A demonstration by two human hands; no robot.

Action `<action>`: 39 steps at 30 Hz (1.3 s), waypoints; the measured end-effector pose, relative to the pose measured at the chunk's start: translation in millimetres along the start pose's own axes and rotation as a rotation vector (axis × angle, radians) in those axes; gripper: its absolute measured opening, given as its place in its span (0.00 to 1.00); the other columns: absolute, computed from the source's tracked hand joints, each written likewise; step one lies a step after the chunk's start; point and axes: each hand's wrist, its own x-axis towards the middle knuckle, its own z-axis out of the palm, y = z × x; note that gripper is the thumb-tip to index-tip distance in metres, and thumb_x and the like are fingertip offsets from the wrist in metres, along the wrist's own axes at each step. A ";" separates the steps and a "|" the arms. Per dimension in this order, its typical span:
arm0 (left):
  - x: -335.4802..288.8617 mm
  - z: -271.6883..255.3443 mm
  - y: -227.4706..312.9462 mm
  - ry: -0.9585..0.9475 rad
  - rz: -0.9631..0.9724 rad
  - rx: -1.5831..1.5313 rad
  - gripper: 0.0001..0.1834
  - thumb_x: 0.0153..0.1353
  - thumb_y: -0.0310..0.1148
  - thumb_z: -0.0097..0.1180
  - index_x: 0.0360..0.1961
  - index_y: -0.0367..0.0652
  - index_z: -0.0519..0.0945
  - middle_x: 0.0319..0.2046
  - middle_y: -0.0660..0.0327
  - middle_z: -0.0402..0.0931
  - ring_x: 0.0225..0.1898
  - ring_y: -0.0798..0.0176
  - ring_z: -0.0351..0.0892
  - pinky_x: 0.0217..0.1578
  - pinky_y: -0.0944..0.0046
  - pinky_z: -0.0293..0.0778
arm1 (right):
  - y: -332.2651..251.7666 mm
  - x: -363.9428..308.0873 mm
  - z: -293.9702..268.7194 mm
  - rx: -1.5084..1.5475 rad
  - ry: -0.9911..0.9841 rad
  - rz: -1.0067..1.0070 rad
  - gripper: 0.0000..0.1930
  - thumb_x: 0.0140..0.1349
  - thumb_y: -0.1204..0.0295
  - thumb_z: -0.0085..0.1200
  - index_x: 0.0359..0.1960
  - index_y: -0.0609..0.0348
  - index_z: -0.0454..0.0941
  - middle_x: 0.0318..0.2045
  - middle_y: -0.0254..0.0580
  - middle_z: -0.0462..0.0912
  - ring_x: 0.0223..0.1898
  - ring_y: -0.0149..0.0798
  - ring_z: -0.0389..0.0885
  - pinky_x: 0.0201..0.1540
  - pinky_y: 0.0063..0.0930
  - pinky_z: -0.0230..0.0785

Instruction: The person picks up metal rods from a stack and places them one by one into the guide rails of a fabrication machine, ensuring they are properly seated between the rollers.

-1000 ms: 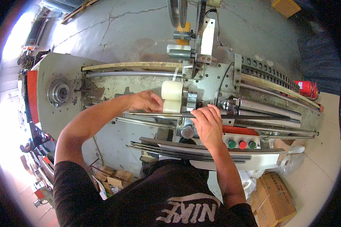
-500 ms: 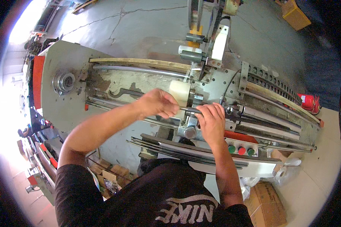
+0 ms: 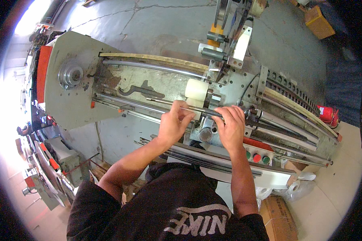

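Note:
A thin metal rod [image 3: 155, 99] lies across the middle of the machine, its narrow left end sticking out past my left hand. My left hand [image 3: 173, 125] is closed around this rod, thumb and fingers curled together near the white roller [image 3: 196, 89]. Toward the right the rod meets a thicker dark section [image 3: 211, 112]. My right hand [image 3: 231, 127] grips that section, fingers over the top and thumb on the near side. Just below, between the hands, is a round metal knob [image 3: 205, 134]. A dark hook-ended spanner [image 3: 140, 92] rests on the machine bed beyond my left hand.
The long machine has a grey headstock [image 3: 70, 74] at left and a red box with push buttons [image 3: 256, 158] at near right. Several thin rods lie along a near ledge [image 3: 213, 154]. An upright bracket [image 3: 240, 46] rises behind. A red fire extinguisher [image 3: 327, 115] stands far right.
My left hand has come lower and turned upright, now closed on the rod. The rod's thin left end now shows beyond it. My right hand stays on the dark section; the view has shifted slightly.

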 end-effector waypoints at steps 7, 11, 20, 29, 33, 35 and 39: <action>9.4 -22.5 2.4 -0.098 0.438 0.655 0.15 0.64 0.37 0.67 0.51 0.51 0.84 0.26 0.61 0.83 0.26 0.54 0.84 0.27 0.57 0.80 | -4.4 -1.1 -3.5 0.019 0.022 -0.024 0.13 0.58 0.70 0.69 0.44 0.56 0.84 0.44 0.44 0.86 0.51 0.52 0.81 0.65 0.48 0.67; 29.2 -34.1 10.4 -0.039 0.740 0.740 0.16 0.63 0.37 0.67 0.52 0.52 0.83 0.22 0.65 0.77 0.24 0.51 0.80 0.27 0.50 0.78 | -5.5 -0.1 -1.0 0.036 0.055 -0.052 0.12 0.58 0.71 0.69 0.43 0.57 0.84 0.42 0.44 0.86 0.49 0.51 0.81 0.64 0.47 0.67; 65.2 -42.2 36.7 -0.531 0.169 0.639 0.41 0.58 0.35 0.71 0.70 0.43 0.65 0.32 0.51 0.86 0.38 0.43 0.86 0.42 0.46 0.79 | -8.8 0.7 -2.3 0.041 0.081 -0.058 0.11 0.58 0.72 0.68 0.42 0.58 0.84 0.42 0.44 0.85 0.48 0.51 0.81 0.64 0.48 0.67; 81.8 -46.7 18.5 -0.730 0.099 0.169 0.45 0.61 0.30 0.68 0.76 0.42 0.56 0.39 0.47 0.88 0.39 0.43 0.87 0.43 0.49 0.80 | -8.1 -7.2 7.2 0.036 0.151 -0.028 0.15 0.55 0.73 0.69 0.45 0.55 0.83 0.42 0.41 0.84 0.49 0.50 0.80 0.65 0.49 0.67; 73.9 -42.3 42.7 -0.667 0.128 0.554 0.46 0.60 0.30 0.69 0.74 0.43 0.55 0.36 0.49 0.87 0.39 0.41 0.87 0.42 0.47 0.80 | -23.2 0.9 -0.8 0.013 0.043 0.046 0.15 0.59 0.69 0.67 0.47 0.56 0.81 0.42 0.44 0.83 0.49 0.52 0.80 0.61 0.48 0.67; 68.1 -36.0 55.1 -0.608 0.183 0.794 0.46 0.59 0.30 0.69 0.73 0.44 0.54 0.34 0.51 0.86 0.39 0.40 0.87 0.41 0.46 0.80 | -30.7 10.6 -2.4 0.085 -0.030 0.061 0.14 0.63 0.67 0.66 0.47 0.57 0.79 0.43 0.45 0.82 0.48 0.54 0.80 0.57 0.47 0.68; 64.0 -26.7 52.5 -0.449 0.375 0.902 0.44 0.55 0.29 0.71 0.69 0.45 0.57 0.29 0.55 0.84 0.37 0.40 0.86 0.41 0.45 0.80 | -39.5 20.2 16.0 -0.009 -0.215 0.013 0.13 0.69 0.61 0.58 0.45 0.58 0.80 0.42 0.47 0.83 0.49 0.54 0.81 0.58 0.48 0.68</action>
